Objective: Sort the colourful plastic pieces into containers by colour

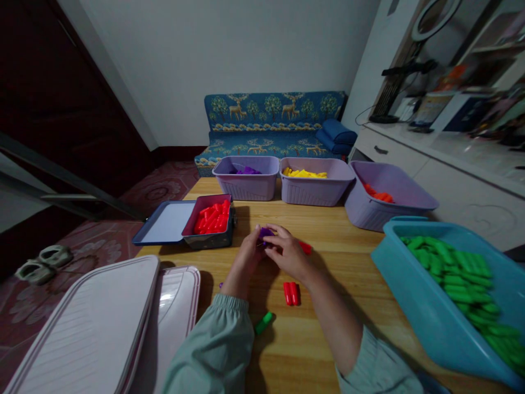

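Note:
Over the middle of the wooden table (324,339), my left hand (249,251) and my right hand (290,255) meet around a small purple plastic piece (266,233). The fingers of both are closed on it and cover much of its shape. A red piece (305,247) lies partly hidden just beyond my right hand. Nearer to me, red tube-shaped pieces (291,294) lie side by side on the wood. A green tube-shaped piece (263,323) rests between my forearms. Beside my left wrist a tiny purple bit (221,284) shows.
A hinged box (209,243) of red pieces stands left, its lid (164,221) folded open. Along the back are lilac bins with purple (246,189), yellow (315,192) and orange-red pieces (365,210). A turquoise bin (414,295) of green pieces is right; pale lids (94,323) lie left.

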{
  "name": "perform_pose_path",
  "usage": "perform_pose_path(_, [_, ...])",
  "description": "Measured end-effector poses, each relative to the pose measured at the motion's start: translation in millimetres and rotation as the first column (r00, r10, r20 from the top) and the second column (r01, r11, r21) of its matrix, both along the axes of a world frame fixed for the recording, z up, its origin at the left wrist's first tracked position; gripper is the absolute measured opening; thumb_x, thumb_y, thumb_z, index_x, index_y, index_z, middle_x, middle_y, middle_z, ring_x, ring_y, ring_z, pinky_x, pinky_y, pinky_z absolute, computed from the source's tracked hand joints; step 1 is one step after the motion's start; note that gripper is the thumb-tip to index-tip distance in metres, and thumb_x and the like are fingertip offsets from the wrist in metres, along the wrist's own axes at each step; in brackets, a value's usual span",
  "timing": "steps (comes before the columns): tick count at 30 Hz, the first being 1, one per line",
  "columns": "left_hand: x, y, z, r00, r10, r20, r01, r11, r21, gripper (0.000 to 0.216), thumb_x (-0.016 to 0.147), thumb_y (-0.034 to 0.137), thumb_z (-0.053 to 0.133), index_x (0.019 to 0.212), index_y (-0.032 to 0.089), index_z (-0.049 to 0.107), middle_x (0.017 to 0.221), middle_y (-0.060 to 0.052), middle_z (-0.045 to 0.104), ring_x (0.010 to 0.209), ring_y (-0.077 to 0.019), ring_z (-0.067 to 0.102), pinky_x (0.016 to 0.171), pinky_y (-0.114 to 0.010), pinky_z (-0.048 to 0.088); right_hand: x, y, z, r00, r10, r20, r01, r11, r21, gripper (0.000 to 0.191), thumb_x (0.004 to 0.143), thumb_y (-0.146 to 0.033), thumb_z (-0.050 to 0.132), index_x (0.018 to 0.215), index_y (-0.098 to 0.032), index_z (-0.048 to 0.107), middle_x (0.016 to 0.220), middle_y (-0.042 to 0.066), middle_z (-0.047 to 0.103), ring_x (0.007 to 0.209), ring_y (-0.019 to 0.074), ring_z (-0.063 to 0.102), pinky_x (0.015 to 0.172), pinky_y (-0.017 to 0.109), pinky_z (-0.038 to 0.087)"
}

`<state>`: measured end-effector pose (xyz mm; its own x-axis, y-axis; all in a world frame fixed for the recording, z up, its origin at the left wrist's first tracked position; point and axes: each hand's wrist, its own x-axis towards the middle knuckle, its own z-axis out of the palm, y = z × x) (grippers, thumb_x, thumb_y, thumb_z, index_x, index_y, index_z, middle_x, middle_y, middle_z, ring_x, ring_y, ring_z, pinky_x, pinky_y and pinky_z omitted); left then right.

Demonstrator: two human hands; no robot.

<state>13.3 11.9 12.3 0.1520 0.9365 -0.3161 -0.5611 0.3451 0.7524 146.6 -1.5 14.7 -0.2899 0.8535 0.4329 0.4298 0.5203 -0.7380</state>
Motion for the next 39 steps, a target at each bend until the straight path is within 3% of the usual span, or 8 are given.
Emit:
perform_pose_path(2, [0.7, -0.6, 1.6, 0.999, 0.002, 0.046, 0.0, 1.0, -0.03, 0.033, 0.091, 0.039, 0.053, 0.09, 0.009, 0.067, 0.077, -0.009, 0.067, 0.062, -0.0133, 0.063, 0.058, -0.024, 0.054, -2.0, -0.9, 1.3, 0.997, 0.011, -0.08, -0.011, 1.0, -0.008, 0.021, 0.08, -0.015, 0.062, 0.096, -0.023, 0.074, 0.129, 0.006, 0.059, 0.12, 0.0174, 0.054, 0.105, 0.034, 0.042])
perform_pose_path(5, [-0.5, 0.1, 4.6, 0.997, 0.067, 0.036, -0.065, 0.996, -0.054, 0.021, 0.09, 0.026, 0.054, 0.095, 0.009, 0.065, 0.075, -0.008, 0.066, 0.057, -0.0116, 0.062, 0.051, -0.021, 0.052, 5.9, 4.6, -3.1, 0.982, -0.135, -0.13, 0.135, 0.991, -0.005, 0.015, 0.085, -0.022, 0.059, 0.087, -0.021, 0.074, 0.113, 0.008, 0.066, 0.107, 0.0175, 0.061, 0.097, 0.033, 0.047])
perform_pose_path(10, [-5.8, 1.9, 6.5, 0.989, 0.14, 0.037, -0.136, 0.987, -0.086, 0.012, 0.087, 0.013, 0.054, 0.093, 0.008, 0.063, 0.067, -0.004, 0.063, 0.044, -0.0064, 0.054, 0.037, -0.013, 0.039, 24.7, 14.6, -18.7, 0.925, -0.328, 0.193, 0.336, 0.942, -0.009, 0.017, 0.083, -0.026, 0.063, 0.094, -0.018, 0.073, 0.106, 0.01, 0.068, 0.104, 0.0204, 0.061, 0.096, 0.034, 0.046])
perform_pose_path(17, [1.6, 0.7, 10.6, 0.944, 0.263, 0.198, -0.234, 0.959, -0.159, 0.014, 0.091, 0.012, 0.047, 0.089, 0.01, 0.061, 0.074, -0.008, 0.067, 0.062, -0.0125, 0.066, 0.052, -0.018, 0.055, 22.6, 8.0, -17.9, 0.83, -0.324, 0.455, 0.375, 0.927, -0.025, 0.027, 0.082, -0.028, 0.064, 0.107, -0.02, 0.072, 0.127, 0.009, 0.061, 0.119, 0.0221, 0.053, 0.104, 0.035, 0.039])
perform_pose_path(22, [8.4, 26.3, 48.6, 0.843, 0.409, 0.348, -0.32, 0.903, -0.287, 0.011, 0.087, 0.01, 0.049, 0.08, 0.013, 0.057, 0.069, -0.006, 0.065, 0.067, -0.014, 0.067, 0.064, -0.025, 0.06, 22.8, 6.4, -12.4, 0.807, -0.325, 0.494, 0.376, 0.927, -0.004, 0.025, 0.084, -0.027, 0.06, 0.104, -0.018, 0.072, 0.126, 0.01, 0.062, 0.117, 0.0237, 0.054, 0.102, 0.035, 0.041])
perform_pose_path(31, [4.0, 123.9, 147.0, 0.853, 0.409, 0.324, -0.377, 0.912, -0.158, 0.006, 0.088, 0.022, 0.051, 0.084, 0.019, 0.048, 0.074, -0.001, 0.053, 0.07, -0.0118, 0.06, 0.07, -0.027, 0.057, 26.0, 10.2, -24.5, 0.85, -0.322, 0.416, 0.374, 0.926, -0.047, 0.027, 0.082, -0.028, 0.062, 0.106, -0.019, 0.071, 0.129, 0.009, 0.06, 0.122, 0.0229, 0.051, 0.108, 0.036, 0.036])
perform_pose_path(34, [5.2, 144.3, 157.9, 0.851, 0.455, 0.261, -0.423, 0.89, -0.17, 0.011, 0.088, 0.027, 0.054, 0.084, 0.021, 0.046, 0.074, 0.0, 0.049, 0.071, -0.012, 0.056, 0.072, -0.027, 0.054, 25.8, 12.7, -25.2, 0.847, -0.298, 0.44, 0.366, 0.928, -0.077, 0.027, 0.083, -0.027, 0.06, 0.106, -0.018, 0.07, 0.131, 0.009, 0.058, 0.125, 0.0225, 0.049, 0.11, 0.037, 0.033])
perform_pose_path(39, [7.4, 155.8, 148.8, 0.883, 0.45, 0.136, -0.442, 0.893, -0.086, 0.016, 0.086, 0.028, 0.054, 0.075, 0.023, 0.043, 0.063, 0.001, 0.044, 0.064, -0.0126, 0.051, 0.071, -0.028, 0.049, 27.5, 13.6, -24.8, 0.856, -0.266, 0.444, 0.338, 0.937, -0.089, 0.028, 0.084, -0.03, 0.06, 0.108, -0.019, 0.069, 0.132, 0.009, 0.057, 0.125, 0.023, 0.048, 0.109, 0.04, 0.033])
